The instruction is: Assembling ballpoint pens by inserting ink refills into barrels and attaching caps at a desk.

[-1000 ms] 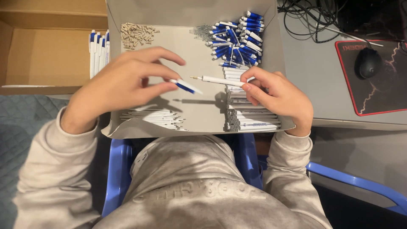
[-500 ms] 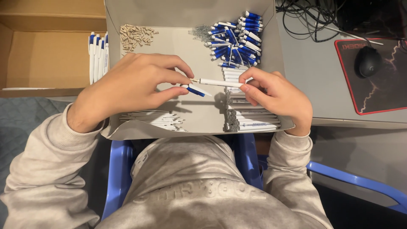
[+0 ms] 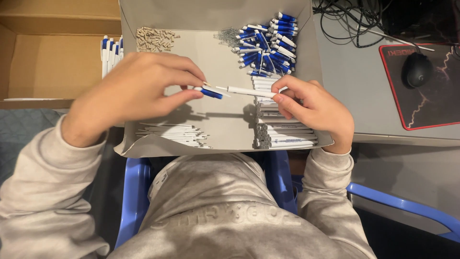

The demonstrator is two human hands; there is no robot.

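My left hand pinches a small blue and white pen piece above a grey cardboard tray. My right hand holds a white pen barrel level, its thin end pointing left at the blue piece. A small gap separates the two parts. A pile of blue and white pen pieces lies at the tray's far right, with metal springs beside it. Small beige parts lie at the far left. White barrels are stacked under my right hand, and thin white refills lie near the front left.
An open brown cardboard box on the left holds several finished blue and white pens. On the grey desk to the right sit a black mouse on a red-edged mat and tangled black cables. I sit on a blue chair.
My left hand has moved right with the blue piece, bringing it close to the tip of the white barrel. My right hand has stayed nearly still.
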